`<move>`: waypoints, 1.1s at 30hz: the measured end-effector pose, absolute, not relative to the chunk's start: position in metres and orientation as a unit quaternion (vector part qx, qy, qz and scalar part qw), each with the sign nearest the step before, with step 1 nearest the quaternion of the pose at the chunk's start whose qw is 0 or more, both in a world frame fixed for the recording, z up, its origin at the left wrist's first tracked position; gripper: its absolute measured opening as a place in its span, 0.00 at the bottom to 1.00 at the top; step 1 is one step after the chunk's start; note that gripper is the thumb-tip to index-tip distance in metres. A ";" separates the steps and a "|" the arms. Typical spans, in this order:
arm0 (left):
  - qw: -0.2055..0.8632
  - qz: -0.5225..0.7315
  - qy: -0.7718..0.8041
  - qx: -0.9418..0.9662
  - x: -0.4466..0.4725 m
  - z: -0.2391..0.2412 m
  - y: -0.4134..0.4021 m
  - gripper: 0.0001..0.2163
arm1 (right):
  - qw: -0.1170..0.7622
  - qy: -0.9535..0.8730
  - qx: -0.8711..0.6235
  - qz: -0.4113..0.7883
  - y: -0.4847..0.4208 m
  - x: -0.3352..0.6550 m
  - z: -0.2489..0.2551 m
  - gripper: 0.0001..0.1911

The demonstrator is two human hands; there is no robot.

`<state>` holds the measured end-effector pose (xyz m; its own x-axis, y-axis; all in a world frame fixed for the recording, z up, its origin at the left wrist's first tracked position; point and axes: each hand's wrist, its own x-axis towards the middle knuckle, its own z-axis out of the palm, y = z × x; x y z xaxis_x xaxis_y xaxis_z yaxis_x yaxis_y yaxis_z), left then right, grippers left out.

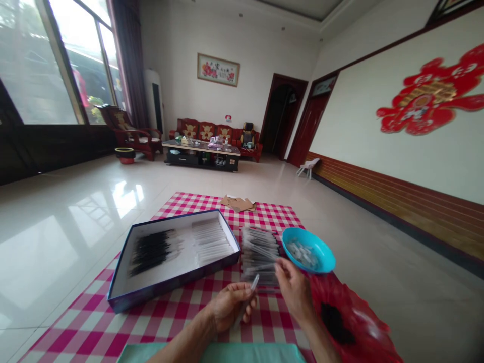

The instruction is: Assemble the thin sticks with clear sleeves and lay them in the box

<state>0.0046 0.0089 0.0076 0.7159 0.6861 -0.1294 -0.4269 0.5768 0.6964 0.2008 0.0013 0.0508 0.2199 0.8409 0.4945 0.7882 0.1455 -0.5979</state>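
Note:
My left hand (234,305) is closed around a clear plastic tube (254,282), like a pen barrel, whose tip points up past the thumb. To its right, my right hand (293,285) has its fingertips pinched at the near right side of a pile of clear tubes (260,242). One slanting tube (264,252) runs to those fingertips, though the grip itself is blurred. Left of the pile stands a shallow blue-edged box (174,275), holding a row of black sticks (153,249) and a row of clear tubes (212,239).
A blue bowl (325,257) with small whitish pieces (302,253) is right of the pile. Nearer me lies a red plastic bag (365,317) with small black things (336,322). Torn cardboard (238,203) rests at the far edge of the checked cloth (189,201).

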 end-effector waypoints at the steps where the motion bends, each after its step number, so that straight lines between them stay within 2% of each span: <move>1: 0.865 0.324 0.194 0.331 0.005 0.007 0.009 0.10 | 0.460 -0.610 -0.643 0.058 -0.007 0.189 0.040 0.19; 4: 0.860 0.332 0.183 0.341 0.006 0.003 0.006 0.10 | 0.512 -0.580 -0.630 0.066 -0.023 0.167 0.010 0.19; 7: 0.841 0.341 0.195 0.371 0.004 0.005 0.004 0.11 | 0.527 -0.587 -0.613 0.043 -0.028 0.164 -0.010 0.19; 10: 0.771 0.350 0.231 0.480 -0.007 0.028 0.010 0.14 | 0.529 -0.597 -0.600 0.056 -0.026 0.167 -0.020 0.18; 13: 0.575 0.336 0.349 0.660 -0.030 0.070 0.037 0.16 | 0.532 -0.596 -0.596 0.081 -0.024 0.168 -0.025 0.17; 15: 0.326 0.273 0.488 0.762 -0.047 0.096 0.066 0.14 | 0.537 -0.595 -0.592 0.086 -0.022 0.168 -0.028 0.17; 18: 0.218 0.242 0.570 0.755 -0.069 0.114 0.111 0.11 | 0.552 -0.592 -0.581 0.086 -0.020 0.167 -0.033 0.17; 23: 0.144 0.185 0.616 0.752 -0.079 0.097 0.147 0.09 | 0.581 -0.549 -0.592 0.104 -0.020 0.162 -0.033 0.18; 33: 0.125 0.139 0.601 0.777 -0.069 0.075 0.155 0.11 | 0.578 -0.559 -0.584 0.118 -0.019 0.162 -0.034 0.16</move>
